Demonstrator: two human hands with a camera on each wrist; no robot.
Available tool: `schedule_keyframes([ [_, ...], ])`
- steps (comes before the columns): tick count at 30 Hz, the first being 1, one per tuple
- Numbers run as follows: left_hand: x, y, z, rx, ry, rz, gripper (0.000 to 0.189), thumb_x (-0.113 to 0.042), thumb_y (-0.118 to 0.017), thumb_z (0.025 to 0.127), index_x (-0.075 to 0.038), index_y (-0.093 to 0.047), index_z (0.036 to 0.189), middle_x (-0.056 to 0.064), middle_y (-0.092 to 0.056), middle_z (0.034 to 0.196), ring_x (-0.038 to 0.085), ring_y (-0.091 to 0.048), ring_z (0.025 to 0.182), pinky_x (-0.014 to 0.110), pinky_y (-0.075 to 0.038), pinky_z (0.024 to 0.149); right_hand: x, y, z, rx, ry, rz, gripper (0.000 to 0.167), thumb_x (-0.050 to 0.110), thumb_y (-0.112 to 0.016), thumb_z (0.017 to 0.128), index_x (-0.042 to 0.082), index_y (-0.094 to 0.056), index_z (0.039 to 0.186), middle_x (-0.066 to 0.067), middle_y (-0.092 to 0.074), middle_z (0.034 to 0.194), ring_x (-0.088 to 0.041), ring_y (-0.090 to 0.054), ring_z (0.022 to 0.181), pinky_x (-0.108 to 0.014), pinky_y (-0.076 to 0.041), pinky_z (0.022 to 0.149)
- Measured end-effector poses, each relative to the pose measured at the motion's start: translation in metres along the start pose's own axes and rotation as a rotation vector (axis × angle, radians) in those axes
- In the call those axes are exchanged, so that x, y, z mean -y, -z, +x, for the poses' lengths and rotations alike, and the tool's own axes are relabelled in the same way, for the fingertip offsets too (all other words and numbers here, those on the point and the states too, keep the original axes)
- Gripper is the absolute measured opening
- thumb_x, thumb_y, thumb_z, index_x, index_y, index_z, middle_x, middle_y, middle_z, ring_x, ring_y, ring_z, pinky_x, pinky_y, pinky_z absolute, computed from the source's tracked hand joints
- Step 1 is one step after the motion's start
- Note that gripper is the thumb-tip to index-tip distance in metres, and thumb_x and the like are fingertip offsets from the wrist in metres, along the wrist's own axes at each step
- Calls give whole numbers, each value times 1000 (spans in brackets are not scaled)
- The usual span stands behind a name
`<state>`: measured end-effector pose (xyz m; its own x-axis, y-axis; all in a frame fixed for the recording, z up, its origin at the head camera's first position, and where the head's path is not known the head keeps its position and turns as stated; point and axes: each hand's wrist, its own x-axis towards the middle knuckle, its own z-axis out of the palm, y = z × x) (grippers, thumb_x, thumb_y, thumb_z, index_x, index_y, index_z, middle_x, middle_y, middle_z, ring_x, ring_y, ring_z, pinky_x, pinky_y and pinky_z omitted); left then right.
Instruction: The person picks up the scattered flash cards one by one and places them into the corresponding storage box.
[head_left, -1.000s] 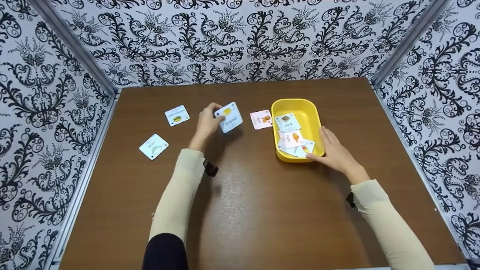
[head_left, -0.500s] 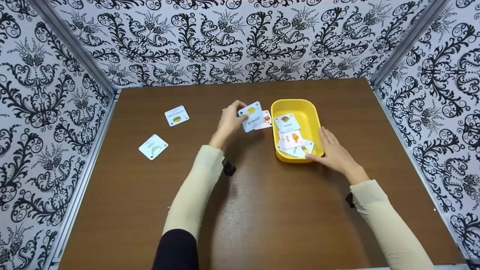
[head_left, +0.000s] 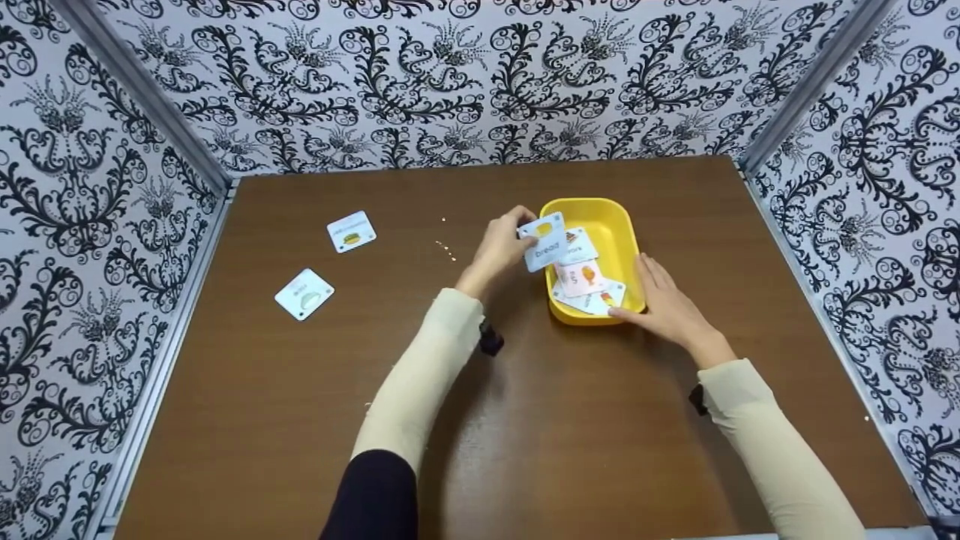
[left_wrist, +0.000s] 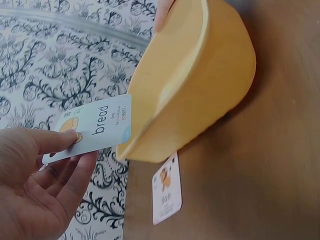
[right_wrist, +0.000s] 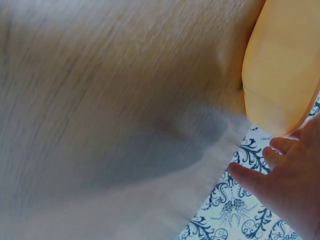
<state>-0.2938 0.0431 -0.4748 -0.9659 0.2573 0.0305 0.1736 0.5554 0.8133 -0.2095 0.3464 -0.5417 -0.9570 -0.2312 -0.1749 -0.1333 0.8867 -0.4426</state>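
One yellow plastic tub point(head_left: 626, 225) stands on the brown wooden tabletop point(head_left: 525, 420). Seven square picture cards show: one "bread" card point(head_left: 545, 241) held up, three lying in the tub point(head_left: 589, 281), two apart on the tabletop point(head_left: 351, 231), and one "lion" card point(left_wrist: 166, 195) beside the tub.

A brown wood-grain table point(head_left: 600, 450) fills the booth, glossy under overhead light. White walls with black floral scrollwork point(head_left: 465, 75) stand at nine, twelve and three o'clock, joined by grey metal corner posts point(head_left: 142, 90).
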Motion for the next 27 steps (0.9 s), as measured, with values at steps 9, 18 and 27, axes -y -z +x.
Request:
schedule_keyframes([
  [9, -13, -26, 1, 91, 30, 43, 26, -8, -64, 95, -8, -61, 121, 8, -66, 122, 18, -60, 111, 32, -50, 102, 1, 1, 0, -3, 10, 5, 117, 72, -58, 85, 12, 9, 159, -15, 4, 169, -38, -2, 155, -61, -13, 123],
  [18, -22, -53, -1, 169, 10, 127, 29, -9, -66, 94, -9, -61, 123, 7, -67, 123, 18, -61, 113, 31, -51, 99, -1, 1, 0, -11, 23, 8, 118, 72, -58, 85, 9, 7, 159, -17, 2, 168, -39, -2, 155, -61, -14, 122],
  [27, -34, -81, -11, 230, 16, 374, 26, -15, -66, 95, -18, -60, 120, 2, -69, 118, 16, -65, 102, 31, -55, 86, -3, -1, 1, -29, 37, 4, 117, 70, -60, 85, 8, 5, 160, -18, 0, 168, -39, -3, 155, -60, -14, 123],
])
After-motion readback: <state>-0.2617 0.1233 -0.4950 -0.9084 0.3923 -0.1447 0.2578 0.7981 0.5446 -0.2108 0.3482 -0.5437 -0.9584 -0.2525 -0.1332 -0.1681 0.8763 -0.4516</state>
